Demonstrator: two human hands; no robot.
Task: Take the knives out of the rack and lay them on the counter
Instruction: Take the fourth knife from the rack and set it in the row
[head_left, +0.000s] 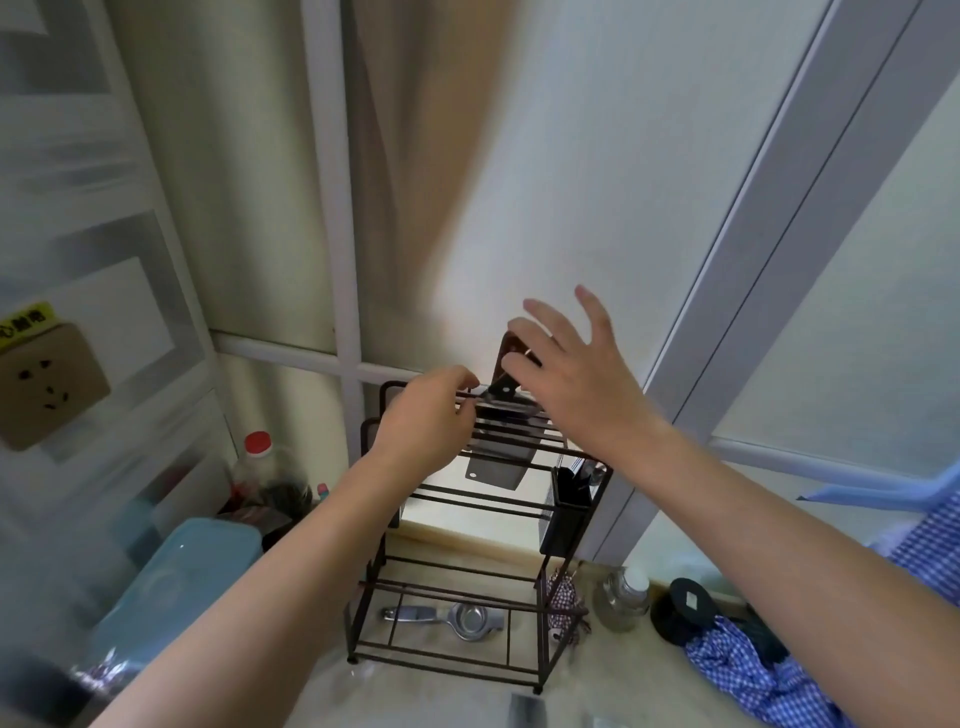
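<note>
A: Counting: one cleaver (501, 457) visible, standing in the top of the rack (467, 571).

B: Right hand (576, 379) grip spread open at its handle; left hand (431, 421) pinches the top rail.

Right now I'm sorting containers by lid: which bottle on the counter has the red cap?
The clear plastic bottle left of the rack, beside the blue box. The small bottle right of the rack has a pale cap.

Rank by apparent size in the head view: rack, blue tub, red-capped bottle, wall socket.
1. rack
2. blue tub, though it sits nearer the camera
3. and 4. wall socket and red-capped bottle look alike; the bottle is partly hidden.
</note>
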